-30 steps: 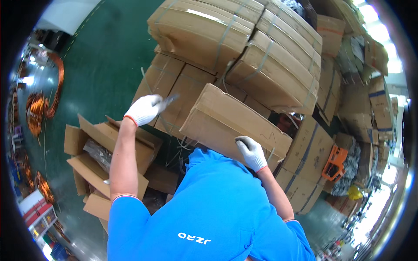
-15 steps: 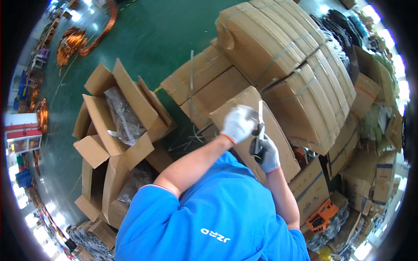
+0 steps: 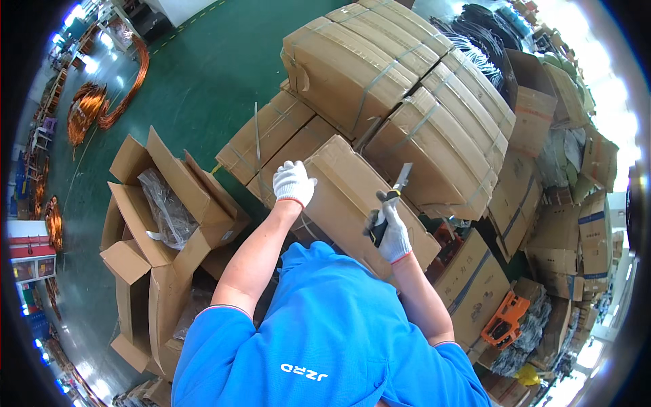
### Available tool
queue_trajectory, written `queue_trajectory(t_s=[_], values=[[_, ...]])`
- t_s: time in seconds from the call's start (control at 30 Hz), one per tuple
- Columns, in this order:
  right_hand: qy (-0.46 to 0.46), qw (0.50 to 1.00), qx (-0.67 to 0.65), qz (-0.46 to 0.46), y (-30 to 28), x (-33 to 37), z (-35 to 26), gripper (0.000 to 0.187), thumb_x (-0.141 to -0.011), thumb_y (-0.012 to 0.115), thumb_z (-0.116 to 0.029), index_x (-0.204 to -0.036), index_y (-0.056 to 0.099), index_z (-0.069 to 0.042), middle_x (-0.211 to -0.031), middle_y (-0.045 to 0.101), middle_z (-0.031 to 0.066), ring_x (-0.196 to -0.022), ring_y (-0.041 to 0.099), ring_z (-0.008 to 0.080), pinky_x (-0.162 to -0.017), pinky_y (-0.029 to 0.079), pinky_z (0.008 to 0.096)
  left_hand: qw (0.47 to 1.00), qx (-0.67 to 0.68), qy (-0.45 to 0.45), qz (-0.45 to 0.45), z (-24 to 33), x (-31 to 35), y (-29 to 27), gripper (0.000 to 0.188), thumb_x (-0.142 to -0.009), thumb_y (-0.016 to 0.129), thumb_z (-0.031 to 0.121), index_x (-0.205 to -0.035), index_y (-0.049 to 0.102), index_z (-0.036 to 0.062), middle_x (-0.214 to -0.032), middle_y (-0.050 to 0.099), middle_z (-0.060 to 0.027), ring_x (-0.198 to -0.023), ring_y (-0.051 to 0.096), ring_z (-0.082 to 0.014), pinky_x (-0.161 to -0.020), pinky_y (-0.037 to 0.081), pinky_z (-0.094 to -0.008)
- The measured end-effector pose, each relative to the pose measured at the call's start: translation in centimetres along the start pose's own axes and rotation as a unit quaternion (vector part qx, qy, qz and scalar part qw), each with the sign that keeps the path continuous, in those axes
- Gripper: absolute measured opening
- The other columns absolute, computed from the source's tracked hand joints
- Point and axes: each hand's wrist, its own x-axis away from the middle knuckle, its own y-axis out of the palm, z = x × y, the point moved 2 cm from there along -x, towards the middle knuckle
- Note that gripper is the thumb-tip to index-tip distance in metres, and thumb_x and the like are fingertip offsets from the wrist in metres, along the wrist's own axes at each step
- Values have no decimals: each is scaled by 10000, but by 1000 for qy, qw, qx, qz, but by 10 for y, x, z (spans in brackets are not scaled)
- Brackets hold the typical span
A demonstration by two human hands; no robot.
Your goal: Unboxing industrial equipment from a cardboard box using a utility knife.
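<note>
My left hand [image 3: 293, 182], in a white glove, rests on the near left corner of a closed brown cardboard box [image 3: 352, 193] that lies tilted in front of me. In my right hand [image 3: 392, 234], also gloved, I grip a utility knife [image 3: 393, 200] by its dark handle. Its blade points up and away, just above the box's top face. The box leans on a stack of strapped cardboard boxes [image 3: 380, 74].
Open empty cartons [image 3: 169, 224] with a clear plastic bag [image 3: 166, 210] stand at my left on the green floor [image 3: 196, 74]. Coils of copper wire [image 3: 102, 102] lie far left. More boxes [image 3: 542, 203] and an orange tool [image 3: 505, 319] crowd the right.
My hands were together at the knife half a second ago. Now the left hand has moved left onto the box corner, while the right still holds the knife.
</note>
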Motion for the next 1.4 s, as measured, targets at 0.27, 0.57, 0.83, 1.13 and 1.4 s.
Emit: queue_trajectory(t_s=[0.27, 0.57, 0.83, 1.13, 1.4], values=[[39, 993, 114, 11, 9, -24, -16, 341, -1081, 596, -425, -1197, 582, -105, -818, 603, 38, -667, 602, 174, -611, 512, 340, 989, 85, -15, -120, -21, -42, -8, 732, -797, 811, 568, -1239, 683, -1, -1292, 703, -246, -1200, 678, -401, -1025, 538, -477], [-178, 708, 683, 23, 92, -132, -24, 475, -883, 739, -453, -1083, 622, -38, -971, 737, 214, -862, 737, 372, -784, 564, 481, 980, 135, 49, -138, -16, -43, -13, 628, -857, 752, 520, -1220, 738, 7, -1214, 736, -247, -1149, 691, -411, -973, 540, -461], [-165, 633, 756, 21, 125, -185, -2, 510, -866, 754, -530, -1085, 649, -82, -995, 754, 236, -961, 730, 429, -848, 564, 521, 977, 204, 22, -57, -28, -41, 30, 389, -912, 729, 371, -1079, 746, 19, -1105, 702, -213, -1087, 663, -415, -955, 527, -484], [-171, 641, 748, -40, 104, -155, -21, 385, -1008, 628, -449, -1168, 636, -100, -1031, 745, 245, -958, 710, 459, -836, 550, 541, 970, 234, 26, -55, -35, -40, 27, 394, -978, 672, 385, -1117, 745, 24, -1151, 687, -228, -1102, 665, -420, -973, 526, -485], [-266, 498, 818, -110, 104, -98, -34, 276, -981, 627, -282, -1196, 638, -109, -902, 742, 165, -827, 734, 378, -722, 573, 500, 966, 252, 51, 4, -40, -41, 36, 390, -976, 651, 399, -1113, 751, 48, -1115, 703, -237, -1071, 679, -412, -940, 537, -489]])
